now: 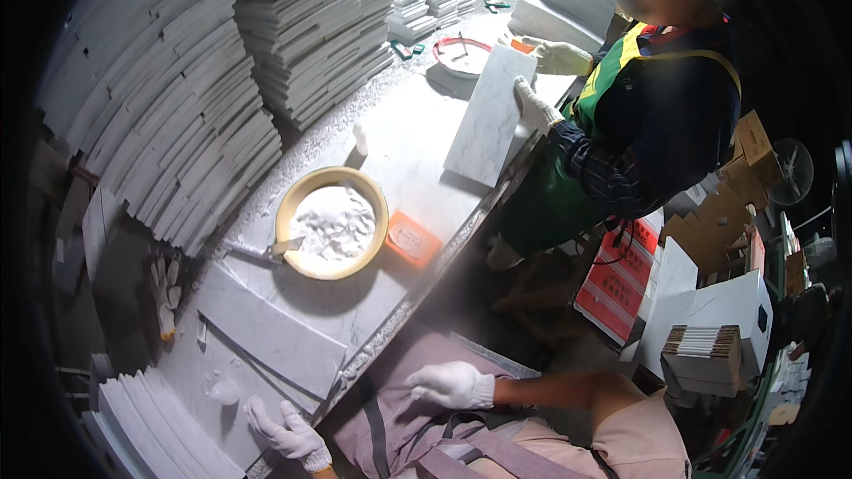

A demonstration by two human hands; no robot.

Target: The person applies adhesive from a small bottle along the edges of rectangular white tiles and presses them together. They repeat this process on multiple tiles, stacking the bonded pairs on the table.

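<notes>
My left hand [290, 435], in a white knitted glove, is at the table's near edge with its fingers apart, holding nothing. It is close to a stack of white slabs [155, 421] and a thin grey-white slab [271, 326] lying flat. My right hand [453, 386], gloved the same way, is in front of my mauve apron [404, 359]. Its fingers are loosely stretched and nothing shows in them. Farther up the table, a yellow bowl [380, 244] holds white paste or powder, with a scraper [289, 247] at its rim. Beside it lies an orange block [413, 239].
Tall stacks of white slabs [160, 98] line the far left. Across the table a co-worker in a green apron [612, 75] holds a marbled slab [493, 115] near a red-rimmed bowl [463, 71]. Red boxes [617, 284] and cartons [701, 359] stand at right.
</notes>
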